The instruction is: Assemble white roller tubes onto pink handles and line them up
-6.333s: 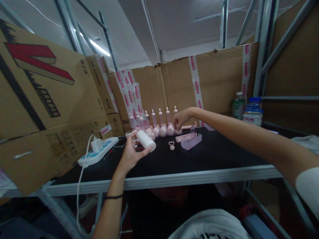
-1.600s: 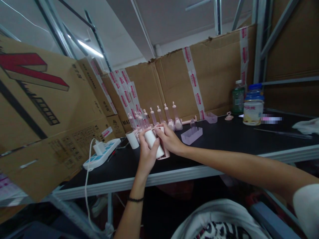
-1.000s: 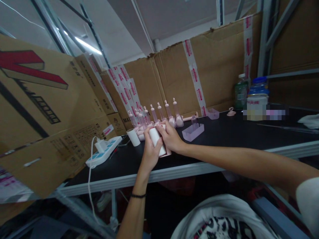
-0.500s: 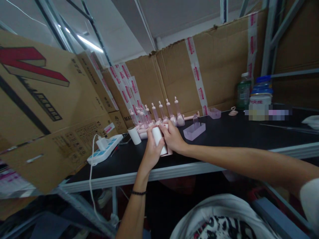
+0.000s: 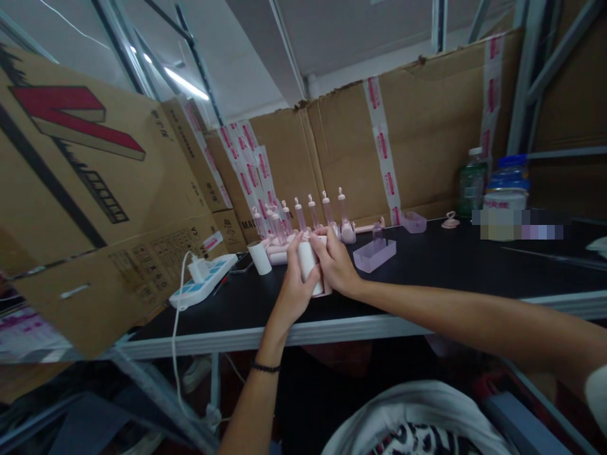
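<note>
Left hand [image 5: 293,292]: curled round a white roll [image 5: 309,265] from the left, fingers wrapped on its side, thumb up near the top end; dark band on the wrist.
Right hand [image 5: 337,264]: laid against the roll from the right, fingers bent over its upper end; whether it grips or only presses cannot be told.
Roll: white cylinder, tilted a little off upright, held between both hands low over the worktop [image 5: 427,278], near its front edge, left of centre.
Pink piece [image 5: 325,290]: small part showing under the right hand, just beside the roll's lower end; its shape is mostly hidden.
Second roll [image 5: 260,257]: white cylinder standing on the worktop, left of the hands, apart from them.
Bottles [image 5: 303,220]: row of small pink items with narrow necks, standing behind the hands, near the cardboard wall [image 5: 427,139].
Tray [image 5: 377,255]: pale lilac open box, right of the hands, with one small clear item upright in it.
Second tray [image 5: 412,220]: the same lilac, farther back at the foot of the wall.
Heart piece [image 5: 450,220]: small pink part lying on the worktop near the jar [image 5: 506,183].
Jar: white with a blue lid, far right; a green bottle [image 5: 472,182] stands just beside it.
Power strip [image 5: 203,289]: white and blue, at the worktop's left end, a white plug in it, cable hanging over the edge.
Carton [image 5: 85,189]: large brown box with red and black print, leaning at the left.
</note>
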Demonstrator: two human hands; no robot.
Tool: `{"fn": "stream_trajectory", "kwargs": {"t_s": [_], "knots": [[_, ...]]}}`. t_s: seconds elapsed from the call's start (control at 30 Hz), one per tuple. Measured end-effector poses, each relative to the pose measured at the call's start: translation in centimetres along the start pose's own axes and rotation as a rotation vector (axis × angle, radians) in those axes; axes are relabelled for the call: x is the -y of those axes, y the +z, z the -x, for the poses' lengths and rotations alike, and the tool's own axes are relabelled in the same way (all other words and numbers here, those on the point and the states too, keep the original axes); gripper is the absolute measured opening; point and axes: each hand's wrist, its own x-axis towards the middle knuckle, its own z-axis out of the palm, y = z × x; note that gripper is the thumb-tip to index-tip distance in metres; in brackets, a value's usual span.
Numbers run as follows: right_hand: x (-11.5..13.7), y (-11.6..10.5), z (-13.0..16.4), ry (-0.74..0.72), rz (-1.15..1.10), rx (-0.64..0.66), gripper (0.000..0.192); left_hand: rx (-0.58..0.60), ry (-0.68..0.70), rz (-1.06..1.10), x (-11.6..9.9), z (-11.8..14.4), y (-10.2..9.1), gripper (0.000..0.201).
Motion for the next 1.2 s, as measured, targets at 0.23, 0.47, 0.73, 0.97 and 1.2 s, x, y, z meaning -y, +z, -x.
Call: {"fn": "stream_trajectory", "kwargs": {"t_s": [0.23,0.47,0.73,0.97,1.2], "knots": [[0.9,-0.3,-0.2,-0.039,-0.027,-0.026,0.032,-0.123,-0.157,0.188,0.5,0.0,0.2,0.064],[-0.8,0.6,-1.3,0.085,-0.398,0.027,0.05,-0.151,-0.163,0.208,0.5,0.0,0.1,0.049],[-0.2,1.4,-0.8,0.503,-0.767,0.265,0.065,-0.21,-0.186,0.141,0.9,-0.1,0.2,0.04],[-0.2,1.3,-1.0,0.576,-0.755,0.233,0.063,-0.254,-0.133,-0.221,1.6,-0.2,0.0,0.036],[-0.2,1.2,-0.9,0.537,-0.702,0.235,0.067,-0.336,-0.099,-0.264,1.5,-0.2,-0.1,0.047]]}}
